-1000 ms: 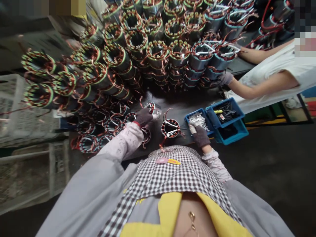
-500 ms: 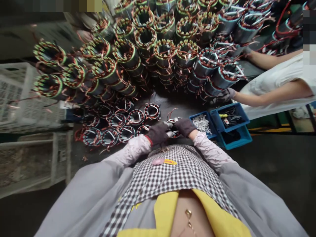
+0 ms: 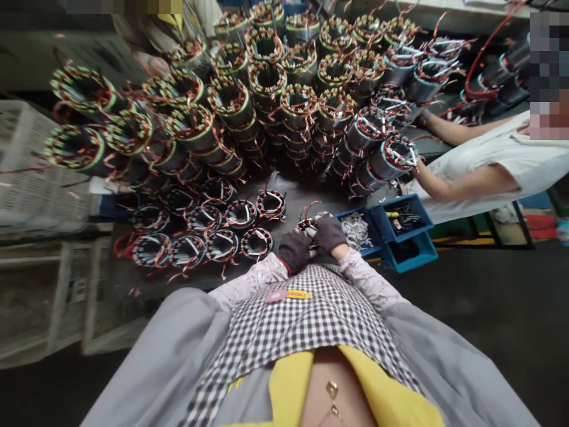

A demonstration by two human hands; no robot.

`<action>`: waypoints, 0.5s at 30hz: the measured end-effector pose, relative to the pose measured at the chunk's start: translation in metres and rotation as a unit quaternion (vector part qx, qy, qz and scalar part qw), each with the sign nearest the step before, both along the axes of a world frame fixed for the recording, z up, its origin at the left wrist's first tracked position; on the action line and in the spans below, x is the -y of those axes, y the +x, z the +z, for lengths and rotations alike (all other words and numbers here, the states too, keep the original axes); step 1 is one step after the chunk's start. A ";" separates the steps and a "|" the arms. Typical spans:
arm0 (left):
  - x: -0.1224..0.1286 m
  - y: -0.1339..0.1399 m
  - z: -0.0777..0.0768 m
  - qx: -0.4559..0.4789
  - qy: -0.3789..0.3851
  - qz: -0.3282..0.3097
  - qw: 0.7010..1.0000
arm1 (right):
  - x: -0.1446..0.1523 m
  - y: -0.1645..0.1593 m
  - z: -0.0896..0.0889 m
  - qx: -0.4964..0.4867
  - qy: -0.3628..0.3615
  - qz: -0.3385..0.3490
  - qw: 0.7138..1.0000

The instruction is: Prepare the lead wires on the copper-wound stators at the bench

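Observation:
In dark gloves with pale fingertips, my two hands meet close to the checked apron at the table's front edge. Between them is a small wire-wound motor stator [image 3: 304, 225], mostly covered by the gloves, with reddish wire ends sticking up. My left hand [image 3: 295, 248] is closed around its near left side. My right hand [image 3: 328, 232] is closed at its right side, fingers bent over the top. Just left of my hands, a single stator [image 3: 256, 243] stands upright at the end of a row of several similar ones with white sleeves across their openings.
Stacked stators [image 3: 297, 104] fill the table's far side. To my right are a blue bin of white pieces [image 3: 355, 230] and a blue bin with tools [image 3: 402, 214], above another blue bin [image 3: 411, 252]. A co-worker's arms [image 3: 462, 178] reach in from the right. White crates [image 3: 35, 160] stand left.
My left hand has moved right, closer to my right hand, uncovering the stator at the row's end. The co-worker's arms have shifted among the stacks. The whole view has shifted slightly.

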State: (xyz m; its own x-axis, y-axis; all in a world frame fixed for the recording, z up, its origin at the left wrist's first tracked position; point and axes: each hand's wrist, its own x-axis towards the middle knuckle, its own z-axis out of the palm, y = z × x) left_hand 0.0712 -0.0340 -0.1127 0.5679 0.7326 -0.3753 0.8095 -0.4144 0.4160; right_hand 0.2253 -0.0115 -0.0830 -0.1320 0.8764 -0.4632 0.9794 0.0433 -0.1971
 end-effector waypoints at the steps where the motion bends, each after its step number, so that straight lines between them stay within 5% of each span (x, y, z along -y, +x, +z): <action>1: 0.002 -0.005 -0.002 0.003 0.002 0.007 1.000 | -0.003 -0.004 -0.001 0.011 0.001 0.008 1.000; 10: 0.016 -0.033 -0.014 0.077 -0.038 0.153 0.984 | 0.006 -0.012 -0.004 0.018 0.010 0.058 0.998; 15: 0.024 -0.027 -0.011 0.034 -0.029 0.095 0.994 | 0.006 -0.005 0.002 -0.024 0.003 0.111 0.993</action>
